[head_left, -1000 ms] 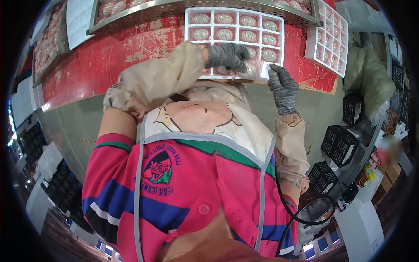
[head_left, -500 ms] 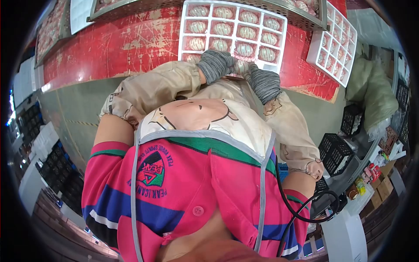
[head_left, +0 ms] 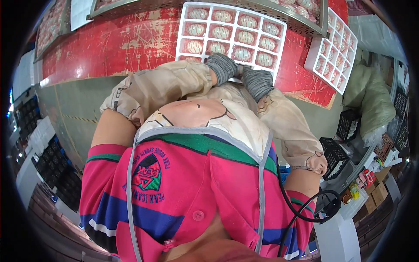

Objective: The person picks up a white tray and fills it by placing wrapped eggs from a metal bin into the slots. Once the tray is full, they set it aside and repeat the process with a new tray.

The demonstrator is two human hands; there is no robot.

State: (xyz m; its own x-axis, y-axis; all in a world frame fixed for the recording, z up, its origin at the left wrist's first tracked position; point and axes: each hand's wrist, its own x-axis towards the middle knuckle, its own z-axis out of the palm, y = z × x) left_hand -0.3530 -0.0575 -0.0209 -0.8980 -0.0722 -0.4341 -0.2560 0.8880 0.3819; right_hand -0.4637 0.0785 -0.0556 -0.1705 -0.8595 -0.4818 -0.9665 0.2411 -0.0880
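Note:
Two grey-gloved hands meet at the near edge of a white divided tray point(head_left: 180, 39). My left hand point(head_left: 223, 68) is over the tray's near compartments, its fingers hidden. My right hand point(head_left: 257, 82) comes in from the right, close beside it, and its fingertips are also out of sight. Whether anything is between the hands cannot be made out. Most compartments hold a round, pale striped piece point(head_left: 242, 54) on pink wrapping.
The tray lies on a worn red table point(head_left: 109, 48). Behind it is a metal perforated tray point(head_left: 321, 26) with more striped pieces. A second white tray point(head_left: 310, 65) sits at the right. Black crates point(head_left: 334, 153) and green sacks point(head_left: 369, 96) stand beyond.
Both hands have come closer together. The striped piece seen between them before is no longer visible, and my right hand has shifted slightly left.

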